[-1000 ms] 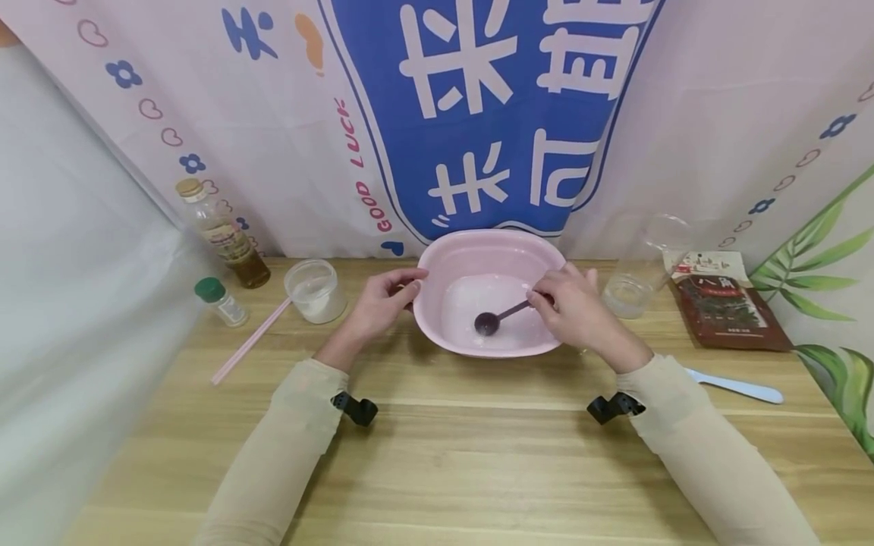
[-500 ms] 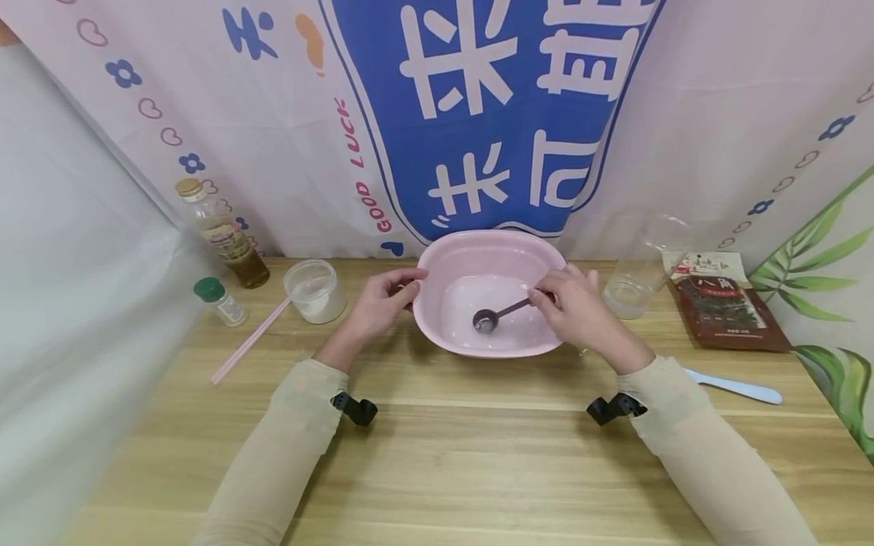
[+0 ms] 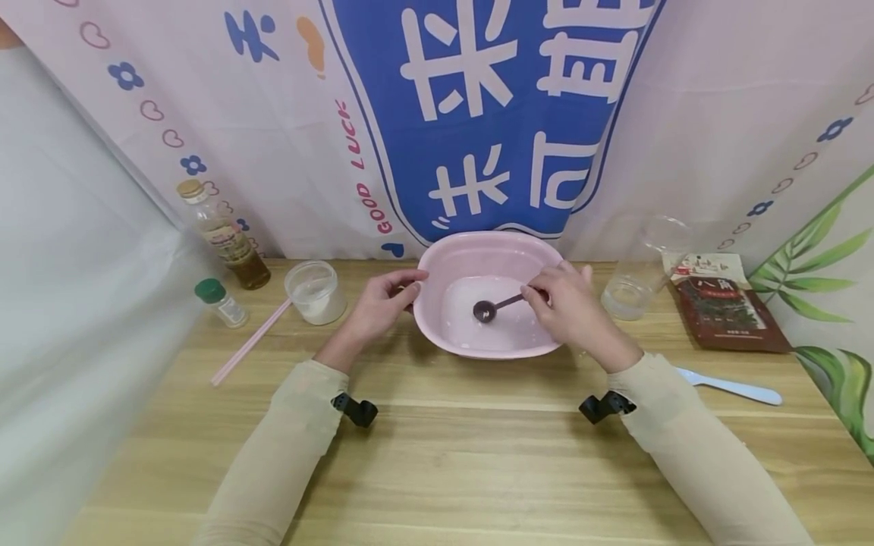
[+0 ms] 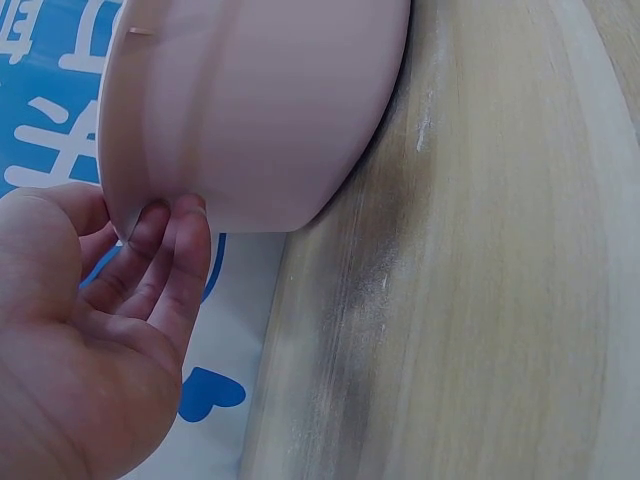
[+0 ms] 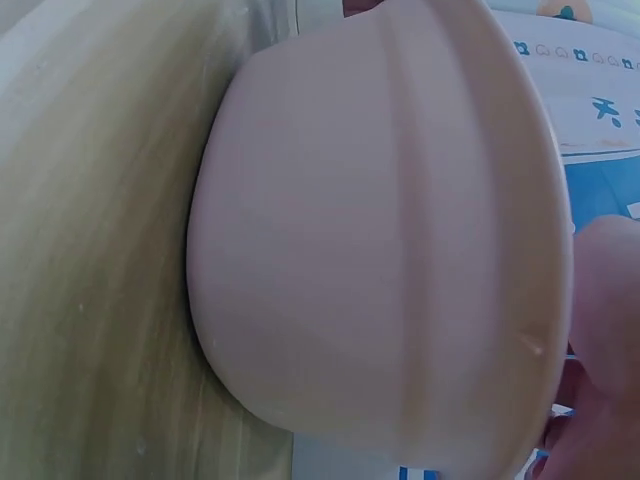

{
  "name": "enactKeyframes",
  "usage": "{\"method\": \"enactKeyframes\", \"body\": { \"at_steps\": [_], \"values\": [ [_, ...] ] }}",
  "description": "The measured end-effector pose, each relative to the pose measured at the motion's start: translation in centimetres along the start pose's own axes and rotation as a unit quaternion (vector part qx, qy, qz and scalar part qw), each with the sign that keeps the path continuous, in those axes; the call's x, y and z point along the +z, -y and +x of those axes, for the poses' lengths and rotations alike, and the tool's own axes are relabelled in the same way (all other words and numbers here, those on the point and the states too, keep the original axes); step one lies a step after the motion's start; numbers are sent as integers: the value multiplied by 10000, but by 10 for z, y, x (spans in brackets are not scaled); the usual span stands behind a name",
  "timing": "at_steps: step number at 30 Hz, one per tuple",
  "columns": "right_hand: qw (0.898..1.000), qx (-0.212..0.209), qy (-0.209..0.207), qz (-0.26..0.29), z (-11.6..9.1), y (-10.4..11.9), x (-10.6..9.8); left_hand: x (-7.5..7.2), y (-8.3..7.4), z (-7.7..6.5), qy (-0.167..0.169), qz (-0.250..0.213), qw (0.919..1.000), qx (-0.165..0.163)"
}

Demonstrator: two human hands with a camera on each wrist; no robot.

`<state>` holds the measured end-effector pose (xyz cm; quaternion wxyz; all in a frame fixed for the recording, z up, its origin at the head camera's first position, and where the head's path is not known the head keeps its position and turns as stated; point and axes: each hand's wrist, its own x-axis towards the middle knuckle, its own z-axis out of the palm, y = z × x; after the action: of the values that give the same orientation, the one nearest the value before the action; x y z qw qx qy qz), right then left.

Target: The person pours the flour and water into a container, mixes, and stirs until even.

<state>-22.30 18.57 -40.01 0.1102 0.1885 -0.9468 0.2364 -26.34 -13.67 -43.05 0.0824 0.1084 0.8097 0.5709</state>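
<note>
A pink plastic basin stands on the wooden table against the curtain, with white stuff or liquid over its bottom. My left hand pinches the basin's left rim; in the left wrist view the fingertips press its outer wall under the lip. Above the right part of the basin, my right hand holds a dark brown measuring spoon by its handle. The spoon's round bowl sits low over the basin's middle. In the right wrist view the basin wall hides the spoon, and the hand shows only at the edge.
On the left are a tub of white powder, pink chopsticks, a green-capped shaker and a corked oil bottle. To the right stand a clear pitcher, a brown spice packet and a light blue handle.
My right hand has shifted slightly left, and the spoon's bowl has moved a little toward the back of the basin. My left hand stays at the rim.
</note>
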Motion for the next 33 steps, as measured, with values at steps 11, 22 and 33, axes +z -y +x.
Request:
{"method": "enactKeyframes", "body": {
  "at_steps": [11, 22, 33],
  "values": [
    [9964, -317, 280, 736, 11, 21, 4, 0, 4, 2, -13, -108, 9999, 124],
    [9992, 16, 330, -222, 12, 17, 6, 2, 1, 2, 6, -86, 9999, 118],
    [9981, 432, -222, -374, -1, -15, -13, 1, 0, -1, 0, -12, 10000, 30]
  ]
}}
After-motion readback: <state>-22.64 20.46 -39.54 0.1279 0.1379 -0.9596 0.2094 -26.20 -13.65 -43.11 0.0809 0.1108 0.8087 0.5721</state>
